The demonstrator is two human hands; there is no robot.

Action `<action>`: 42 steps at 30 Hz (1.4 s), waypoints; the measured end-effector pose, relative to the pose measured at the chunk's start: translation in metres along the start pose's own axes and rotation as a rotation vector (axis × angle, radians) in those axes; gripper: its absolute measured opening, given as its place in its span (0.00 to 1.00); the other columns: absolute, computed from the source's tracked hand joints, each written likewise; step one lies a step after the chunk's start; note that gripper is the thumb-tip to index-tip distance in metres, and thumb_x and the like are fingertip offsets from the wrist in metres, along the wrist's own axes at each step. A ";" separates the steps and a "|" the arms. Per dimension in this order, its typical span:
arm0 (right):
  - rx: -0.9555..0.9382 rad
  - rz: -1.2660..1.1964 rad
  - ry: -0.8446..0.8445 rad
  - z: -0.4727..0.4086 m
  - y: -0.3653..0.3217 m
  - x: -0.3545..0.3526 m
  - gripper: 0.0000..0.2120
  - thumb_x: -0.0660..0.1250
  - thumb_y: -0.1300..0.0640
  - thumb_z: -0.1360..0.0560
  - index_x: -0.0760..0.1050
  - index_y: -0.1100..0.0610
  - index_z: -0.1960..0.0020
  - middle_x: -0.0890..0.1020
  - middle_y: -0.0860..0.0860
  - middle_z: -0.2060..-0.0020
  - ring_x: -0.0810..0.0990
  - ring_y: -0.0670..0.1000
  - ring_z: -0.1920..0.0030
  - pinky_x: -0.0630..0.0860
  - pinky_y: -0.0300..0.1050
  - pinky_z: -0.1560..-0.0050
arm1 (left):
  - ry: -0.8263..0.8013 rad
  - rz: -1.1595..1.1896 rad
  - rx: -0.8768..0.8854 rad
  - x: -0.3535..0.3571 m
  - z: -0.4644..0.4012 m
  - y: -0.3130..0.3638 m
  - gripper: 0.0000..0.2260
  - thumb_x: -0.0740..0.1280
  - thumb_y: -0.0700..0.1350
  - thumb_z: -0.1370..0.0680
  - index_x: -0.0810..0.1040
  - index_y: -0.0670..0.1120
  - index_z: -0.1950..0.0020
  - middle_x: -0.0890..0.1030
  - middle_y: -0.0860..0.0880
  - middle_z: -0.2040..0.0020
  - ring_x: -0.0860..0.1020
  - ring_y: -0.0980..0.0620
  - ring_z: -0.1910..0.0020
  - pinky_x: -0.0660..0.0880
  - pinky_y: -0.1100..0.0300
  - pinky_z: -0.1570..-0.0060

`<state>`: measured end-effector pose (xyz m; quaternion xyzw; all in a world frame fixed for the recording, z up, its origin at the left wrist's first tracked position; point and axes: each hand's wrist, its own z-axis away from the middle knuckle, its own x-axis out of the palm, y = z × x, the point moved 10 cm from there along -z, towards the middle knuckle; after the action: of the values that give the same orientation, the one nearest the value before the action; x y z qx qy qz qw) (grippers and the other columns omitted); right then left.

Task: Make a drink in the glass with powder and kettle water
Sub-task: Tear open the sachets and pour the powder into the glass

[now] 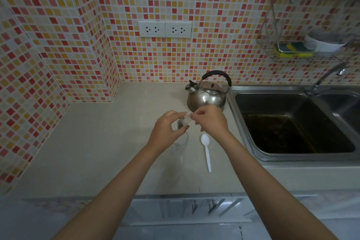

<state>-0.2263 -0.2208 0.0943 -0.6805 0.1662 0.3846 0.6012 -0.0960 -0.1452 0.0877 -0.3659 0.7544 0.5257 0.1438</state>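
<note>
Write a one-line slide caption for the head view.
Both hands hold a powder sachet above the glass, kettle behind.

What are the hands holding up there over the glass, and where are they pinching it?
A small clear powder packet. The left hand grips its lower part; the right hand pinches its top edge with its fingers.

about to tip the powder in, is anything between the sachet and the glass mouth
Nothing visible blocks it. The sachet, pinched by the left hand and right hand, hangs just above the glass. The left hand hides part of the rim. The spoon lies to the right, the kettle behind.
</note>
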 end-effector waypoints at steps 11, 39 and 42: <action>0.447 0.229 -0.117 0.015 0.164 0.067 0.12 0.69 0.51 0.28 0.77 0.59 0.52 0.82 0.56 0.52 0.81 0.56 0.54 0.72 0.42 0.60 | -0.057 0.037 -0.107 -0.004 -0.002 -0.031 0.22 0.73 0.46 0.27 0.77 0.46 0.35 0.76 0.51 0.50 0.75 0.56 0.50 0.65 0.82 0.49; -0.056 -0.114 -0.074 0.023 0.070 0.032 0.11 0.68 0.60 0.26 0.83 0.50 0.47 0.86 0.51 0.56 0.82 0.47 0.58 0.80 0.46 0.52 | -0.329 -0.380 0.000 0.020 -0.004 -0.047 0.24 0.74 0.52 0.30 0.79 0.47 0.36 0.79 0.48 0.48 0.75 0.48 0.46 0.72 0.55 0.45; -0.034 -0.103 -0.061 0.023 0.076 0.030 0.11 0.68 0.59 0.26 0.82 0.50 0.46 0.87 0.51 0.54 0.83 0.47 0.56 0.81 0.47 0.51 | -0.376 -0.470 0.026 0.024 -0.004 -0.047 0.24 0.74 0.53 0.30 0.79 0.48 0.36 0.78 0.48 0.47 0.75 0.48 0.45 0.69 0.55 0.45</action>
<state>-0.2667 -0.2085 0.0200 -0.6863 0.1061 0.3765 0.6132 -0.0795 -0.1674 0.0428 -0.4247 0.6159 0.5268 0.4034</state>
